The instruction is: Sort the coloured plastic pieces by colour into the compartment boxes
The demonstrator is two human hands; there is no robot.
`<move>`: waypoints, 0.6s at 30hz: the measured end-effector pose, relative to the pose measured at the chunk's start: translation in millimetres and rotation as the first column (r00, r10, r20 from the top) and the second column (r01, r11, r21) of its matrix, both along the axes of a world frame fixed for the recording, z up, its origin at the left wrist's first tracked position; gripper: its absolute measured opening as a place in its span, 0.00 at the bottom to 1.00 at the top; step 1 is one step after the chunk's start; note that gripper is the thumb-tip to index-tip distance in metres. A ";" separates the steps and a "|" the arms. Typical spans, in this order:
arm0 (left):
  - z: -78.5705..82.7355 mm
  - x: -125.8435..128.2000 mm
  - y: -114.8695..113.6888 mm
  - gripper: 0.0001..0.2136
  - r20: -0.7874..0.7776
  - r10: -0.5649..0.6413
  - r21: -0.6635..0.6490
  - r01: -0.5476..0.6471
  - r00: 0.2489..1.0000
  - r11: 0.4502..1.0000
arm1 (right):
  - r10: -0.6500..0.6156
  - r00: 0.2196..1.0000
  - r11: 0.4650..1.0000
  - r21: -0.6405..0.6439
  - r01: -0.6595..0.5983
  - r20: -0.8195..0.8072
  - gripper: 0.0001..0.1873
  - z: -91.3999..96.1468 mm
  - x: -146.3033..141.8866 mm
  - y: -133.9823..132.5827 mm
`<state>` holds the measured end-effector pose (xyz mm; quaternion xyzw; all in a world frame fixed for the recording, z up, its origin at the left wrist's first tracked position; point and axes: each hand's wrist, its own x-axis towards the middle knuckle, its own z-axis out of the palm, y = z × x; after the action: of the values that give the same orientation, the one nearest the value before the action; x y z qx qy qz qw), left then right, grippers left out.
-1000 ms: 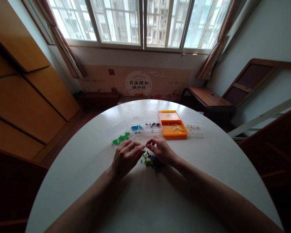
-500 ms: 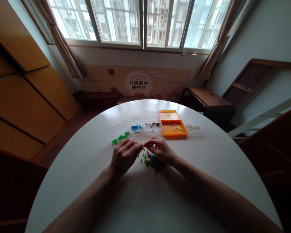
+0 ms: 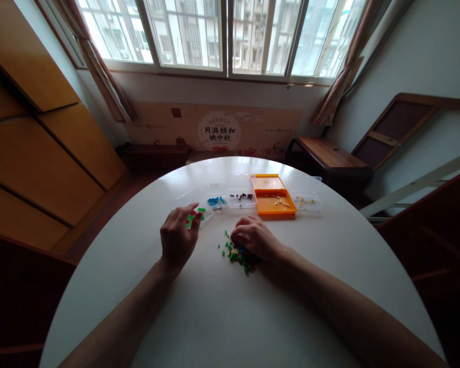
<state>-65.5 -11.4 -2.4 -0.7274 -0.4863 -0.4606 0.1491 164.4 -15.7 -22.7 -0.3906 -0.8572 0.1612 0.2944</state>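
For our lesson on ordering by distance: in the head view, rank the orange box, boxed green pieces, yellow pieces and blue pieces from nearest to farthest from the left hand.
From the left hand:
1. Boxed green pieces, showing between its thumb and fingers.
2. Blue pieces, ahead and to the right.
3. Orange box, farther right.
4. Yellow pieces, farthest right.

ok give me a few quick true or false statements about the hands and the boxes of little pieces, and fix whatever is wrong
1. The left hand is at the box of green pieces. True.
2. The right hand is touching the left hand. False: they are apart, with the right hand at the mixed pile.
3. The orange box is next to the box of dark pieces. True.
4. The orange box is shut. False: it stands open, with pale pieces inside.
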 end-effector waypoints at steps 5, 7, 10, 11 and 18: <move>0.5 4.3 -4.7 0.05 -0.065 -0.115 -0.004 0.115 0.991 0.993 | 0.023 0.999 0.998 0.059 -0.025 0.040 0.08 -0.4 -1.5 -1.0; 0.3 5.4 -5.5 0.05 -0.077 -0.164 -0.011 0.163 0.984 0.986 | 0.023 0.999 0.998 0.051 -0.025 0.032 0.07 0.1 -2.9 -1.4; 0.0 8.1 -7.2 0.04 -0.139 -0.272 -0.023 0.271 0.952 0.962 | -0.011 0.998 1.000 -0.015 0.010 -0.067 0.04 3.7 -5.6 -2.1; 0.1 9.6 -8.3 0.04 -0.169 -0.309 -0.027 0.309 0.936 0.951 | -0.030 0.993 0.998 -0.053 0.024 -0.118 0.04 5.5 -6.4 -2.3; 0.0 19.7 -18.1 0.02 -0.224 -0.430 -0.041 0.432 0.874 0.901 | -0.059 0.918 0.942 -0.326 -0.079 -0.393 0.06 14.1 -12.5 -3.1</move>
<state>-45.8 -29.4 -2.4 -0.8646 -0.2894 -0.3981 0.1012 151.9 -18.8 -8.6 -0.3895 -0.7414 0.3822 0.3905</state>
